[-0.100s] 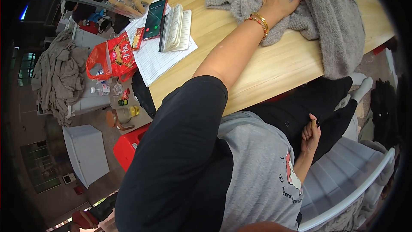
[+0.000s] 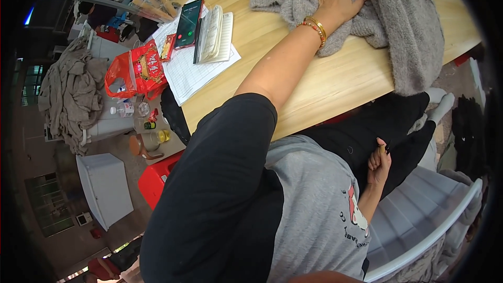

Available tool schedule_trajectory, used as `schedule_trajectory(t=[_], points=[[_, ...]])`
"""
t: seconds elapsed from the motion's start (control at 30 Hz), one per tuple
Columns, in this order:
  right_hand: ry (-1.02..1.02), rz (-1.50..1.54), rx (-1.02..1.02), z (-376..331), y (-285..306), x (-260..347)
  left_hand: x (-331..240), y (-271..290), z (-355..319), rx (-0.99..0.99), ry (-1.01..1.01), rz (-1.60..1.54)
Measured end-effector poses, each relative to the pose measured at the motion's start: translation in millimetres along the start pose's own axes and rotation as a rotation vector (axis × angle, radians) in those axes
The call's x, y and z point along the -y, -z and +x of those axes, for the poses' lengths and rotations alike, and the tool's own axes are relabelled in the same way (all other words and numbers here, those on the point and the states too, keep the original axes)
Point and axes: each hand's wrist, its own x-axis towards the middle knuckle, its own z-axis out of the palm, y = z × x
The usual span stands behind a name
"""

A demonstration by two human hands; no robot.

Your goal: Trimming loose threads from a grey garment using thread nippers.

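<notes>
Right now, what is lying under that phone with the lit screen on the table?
The phone rests on printed paper sheets, beside an open notebook. The wooden table shows around the sheets. Anything beneath the phone's own footprint besides paper is covered.

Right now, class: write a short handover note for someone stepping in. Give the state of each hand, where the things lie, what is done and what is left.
Left hand: flat and open, palm down on the grey knitted garment.
Right hand: loosely curled on the lap, holding nothing visible.
The garment lies bunched on the wooden table, one end hanging over the edge.
Done: garment pinned flat.
Left: it is not yet folded or smoothed.
</notes>
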Motion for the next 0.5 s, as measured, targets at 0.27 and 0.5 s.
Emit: schedule_trajectory(t=[0.27, 0.5], points=[[-0.064, -0.075, -0.11, -3.0, -9.5, 4.9, -38.2, -22.1, -26.1, -0.212, 0.123, 0.222], [-0.069, -0.064, -0.128, -2.1, -18.3, 7.2, -128.4, -37.1, -95.2, -0.083, -0.39, -0.435]])
